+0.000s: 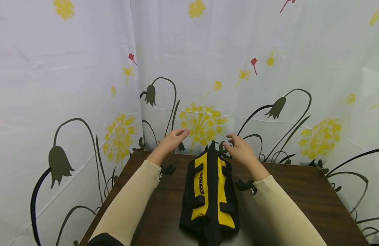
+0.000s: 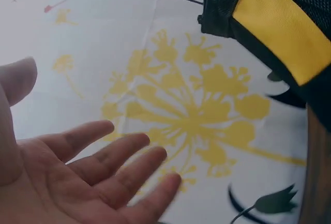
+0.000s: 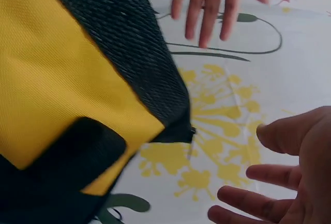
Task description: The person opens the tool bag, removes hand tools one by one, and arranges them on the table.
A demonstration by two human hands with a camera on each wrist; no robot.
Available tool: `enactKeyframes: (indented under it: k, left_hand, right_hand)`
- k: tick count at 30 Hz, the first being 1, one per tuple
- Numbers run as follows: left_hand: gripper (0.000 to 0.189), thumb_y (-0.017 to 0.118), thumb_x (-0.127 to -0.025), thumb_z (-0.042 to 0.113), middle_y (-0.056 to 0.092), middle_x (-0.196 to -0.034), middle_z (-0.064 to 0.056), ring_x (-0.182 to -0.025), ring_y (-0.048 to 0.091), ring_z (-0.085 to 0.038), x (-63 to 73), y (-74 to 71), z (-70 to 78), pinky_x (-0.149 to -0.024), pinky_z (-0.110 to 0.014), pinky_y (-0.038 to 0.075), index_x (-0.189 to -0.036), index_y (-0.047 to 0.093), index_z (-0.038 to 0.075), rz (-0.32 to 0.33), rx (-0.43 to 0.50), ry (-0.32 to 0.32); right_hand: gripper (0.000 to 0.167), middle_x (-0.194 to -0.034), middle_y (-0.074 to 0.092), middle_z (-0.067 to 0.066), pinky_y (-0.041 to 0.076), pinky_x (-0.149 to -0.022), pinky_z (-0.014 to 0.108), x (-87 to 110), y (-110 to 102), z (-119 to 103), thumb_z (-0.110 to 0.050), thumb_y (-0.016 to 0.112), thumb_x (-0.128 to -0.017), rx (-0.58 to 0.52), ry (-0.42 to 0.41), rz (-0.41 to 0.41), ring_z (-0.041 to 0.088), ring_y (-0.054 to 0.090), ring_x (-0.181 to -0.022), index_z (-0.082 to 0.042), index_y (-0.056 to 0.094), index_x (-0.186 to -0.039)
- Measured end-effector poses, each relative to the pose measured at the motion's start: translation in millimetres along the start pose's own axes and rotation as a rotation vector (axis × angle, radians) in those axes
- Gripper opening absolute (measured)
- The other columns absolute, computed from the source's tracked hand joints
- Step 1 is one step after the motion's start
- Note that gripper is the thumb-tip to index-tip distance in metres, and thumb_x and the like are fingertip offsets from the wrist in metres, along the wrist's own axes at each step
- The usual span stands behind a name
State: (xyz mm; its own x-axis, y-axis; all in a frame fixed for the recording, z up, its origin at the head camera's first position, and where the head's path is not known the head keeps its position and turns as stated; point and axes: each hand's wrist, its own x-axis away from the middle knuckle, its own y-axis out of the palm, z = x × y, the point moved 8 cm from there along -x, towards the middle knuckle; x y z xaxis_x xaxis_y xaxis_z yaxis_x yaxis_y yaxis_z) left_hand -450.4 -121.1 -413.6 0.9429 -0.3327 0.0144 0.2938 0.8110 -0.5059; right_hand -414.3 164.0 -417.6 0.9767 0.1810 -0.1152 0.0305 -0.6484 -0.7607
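Note:
A black and yellow DEWALT tool bag [image 1: 212, 194] lies on the dark wooden table, its closed zipper seam running lengthwise along the top. My left hand [image 1: 174, 139] hovers to the left of the bag's far end, fingers extended and holding nothing. On the other side, my right hand [image 1: 241, 150] is raised just right of that end with loosely bent fingers, also touching nothing. The left wrist view shows the left palm [image 2: 98, 177] with fingers spread, apart from the bag [image 2: 289, 32]. In the right wrist view, the right hand [image 3: 289, 167] is separated from the bag's corner [image 3: 176, 115].
The brown table [image 1: 288, 201] extends on both sides of the bag. Behind it hangs a white curtain [image 1: 189, 68] printed with yellow and green flowers. Dark wrist straps [image 1: 246, 185] show at both sleeve ends.

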Motion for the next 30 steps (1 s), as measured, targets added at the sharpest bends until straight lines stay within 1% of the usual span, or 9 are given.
enactKeyframes:
  k: [5, 8, 11, 13, 15, 19, 22, 26, 30]
  left_hand:
    - [0.07, 0.047, -0.116, 0.053, 0.047, -0.17, -0.02, -0.16, 0.043, -0.038, -21.7, 19.8, -8.1, -0.132, -0.055, 0.034, -0.167, 0.042, 0.005, -0.074, 0.214, -0.05]
    - [0.064, 0.045, -0.119, 0.045, 0.048, -0.168, -0.022, -0.16, 0.043, -0.039, -31.8, 36.5, -14.0, -0.133, -0.055, 0.032, -0.165, 0.043, 0.001, -0.112, 0.275, -0.084]
    - [0.056, 0.043, -0.12, 0.035, 0.052, -0.165, -0.023, -0.158, 0.045, -0.041, -38.8, 52.7, -19.9, -0.133, -0.055, 0.033, -0.162, 0.047, -0.001, -0.137, 0.347, -0.096]
    - [0.053, 0.044, -0.12, 0.031, 0.053, -0.164, -0.025, -0.158, 0.044, -0.042, -41.6, 62.4, -23.4, -0.133, -0.055, 0.032, -0.161, 0.048, -0.002, -0.153, 0.396, -0.106]
    - [0.053, 0.044, -0.12, 0.029, 0.051, -0.165, -0.025, -0.16, 0.041, -0.043, -43.8, 71.2, -28.2, -0.134, -0.055, 0.031, -0.162, 0.047, -0.004, -0.17, 0.439, -0.136]
    - [0.055, 0.041, -0.121, 0.028, 0.046, -0.17, -0.022, -0.164, 0.035, -0.039, -47.6, 82.6, -36.5, -0.136, -0.053, 0.026, -0.164, 0.042, -0.005, -0.187, 0.438, -0.21]
    - [0.055, 0.038, -0.121, 0.027, 0.042, -0.173, -0.02, -0.167, 0.03, -0.036, -54.0, 88.4, -38.2, -0.138, -0.052, 0.021, -0.167, 0.038, -0.004, -0.188, 0.416, -0.24]
    - [0.053, 0.036, -0.121, 0.023, 0.041, -0.174, -0.02, -0.168, 0.026, -0.037, -63.9, 98.4, -37.7, -0.139, -0.052, 0.015, -0.167, 0.038, -0.005, -0.172, 0.416, -0.27]
    - [0.048, 0.037, -0.121, 0.021, 0.047, -0.169, -0.021, -0.164, 0.034, -0.037, -70.2, 111.4, -36.7, -0.138, -0.052, 0.022, -0.158, 0.052, -0.005, -0.176, 0.391, -0.303]
  right_hand:
    - [0.053, -0.15, 0.065, 0.021, 0.055, -0.107, 0.06, -10.4, 13.8, 6.6, -0.042, 0.057, -0.114, -0.119, 0.073, -0.031, 0.041, 0.065, -0.133, -0.013, 0.053, -0.157]
    - [0.052, -0.148, 0.064, 0.022, 0.06, -0.095, 0.047, -17.9, 22.2, 12.2, -0.04, 0.057, -0.114, -0.236, 0.152, -0.058, 0.036, 0.07, -0.12, -0.012, 0.052, -0.158]
    - [0.053, -0.15, 0.061, 0.025, 0.064, -0.088, 0.035, -25.5, 30.7, 20.7, -0.035, 0.056, -0.116, -0.389, 0.223, -0.091, 0.035, 0.072, -0.117, -0.008, 0.048, -0.161]
    - [0.053, -0.152, 0.059, 0.026, 0.065, -0.09, 0.035, -27.4, 35.2, 26.7, -0.033, 0.055, -0.116, -0.473, 0.258, -0.112, 0.04, 0.071, -0.122, -0.007, 0.046, -0.162]
    - [0.053, -0.154, 0.057, 0.028, 0.064, -0.1, 0.042, -27.3, 39.8, 30.9, -0.031, 0.054, -0.117, -0.552, 0.284, -0.137, 0.043, 0.069, -0.129, -0.006, 0.045, -0.163]
    - [0.054, -0.157, 0.053, 0.028, 0.055, -0.115, 0.053, -27.1, 48.8, 34.6, -0.029, 0.051, -0.118, -0.691, 0.315, -0.173, 0.043, 0.066, -0.135, -0.004, 0.041, -0.165]
    - [0.055, -0.161, 0.051, 0.029, 0.052, -0.119, 0.052, -30.2, 55.1, 36.5, -0.027, 0.048, -0.119, -0.792, 0.332, -0.18, 0.039, 0.066, -0.134, -0.002, 0.039, -0.167]
    - [0.056, -0.163, 0.05, 0.03, 0.052, -0.12, 0.048, -36.6, 63.5, 39.9, -0.025, 0.048, -0.119, -0.854, 0.363, -0.181, 0.033, 0.068, -0.13, 0.0, 0.036, -0.168]
    - [0.056, -0.163, 0.05, 0.029, 0.052, -0.12, 0.046, -41.7, 69.7, 41.2, -0.025, 0.048, -0.119, -0.903, 0.404, -0.152, 0.035, 0.066, -0.134, 0.001, 0.038, -0.167]
